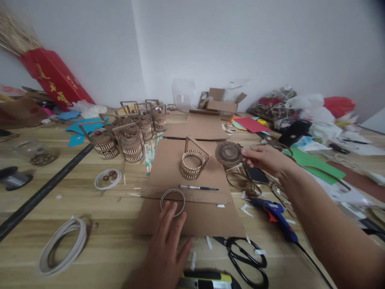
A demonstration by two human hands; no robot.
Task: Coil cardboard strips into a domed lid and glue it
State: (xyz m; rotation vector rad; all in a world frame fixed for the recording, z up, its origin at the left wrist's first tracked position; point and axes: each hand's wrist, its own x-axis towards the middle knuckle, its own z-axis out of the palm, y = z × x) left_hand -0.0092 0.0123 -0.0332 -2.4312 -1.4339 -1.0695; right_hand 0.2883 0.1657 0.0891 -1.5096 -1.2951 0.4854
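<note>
Between the thumb and fingers of my right hand [261, 158] is the edge of a round brown woven disc [228, 153], held above the right side of the cardboard sheet [168, 160]. My left hand [168, 241] has its fingers spread, with the fingertips at a pale ring [165, 196] lying on the cardboard. A small round woven basket [191, 171] with a wooden frame handle stands in the middle of the sheet. Between it and the ring lies a black and clear pen [198, 187].
Several lidded woven baskets [131, 149] with frame handles stand at the back left. A blue glue gun [278, 216], black scissors [248, 257] and a yellow-black cutter [210, 279] lie to the right and front. A white coil [64, 247] sits at left, a cardboard box [222, 105] behind.
</note>
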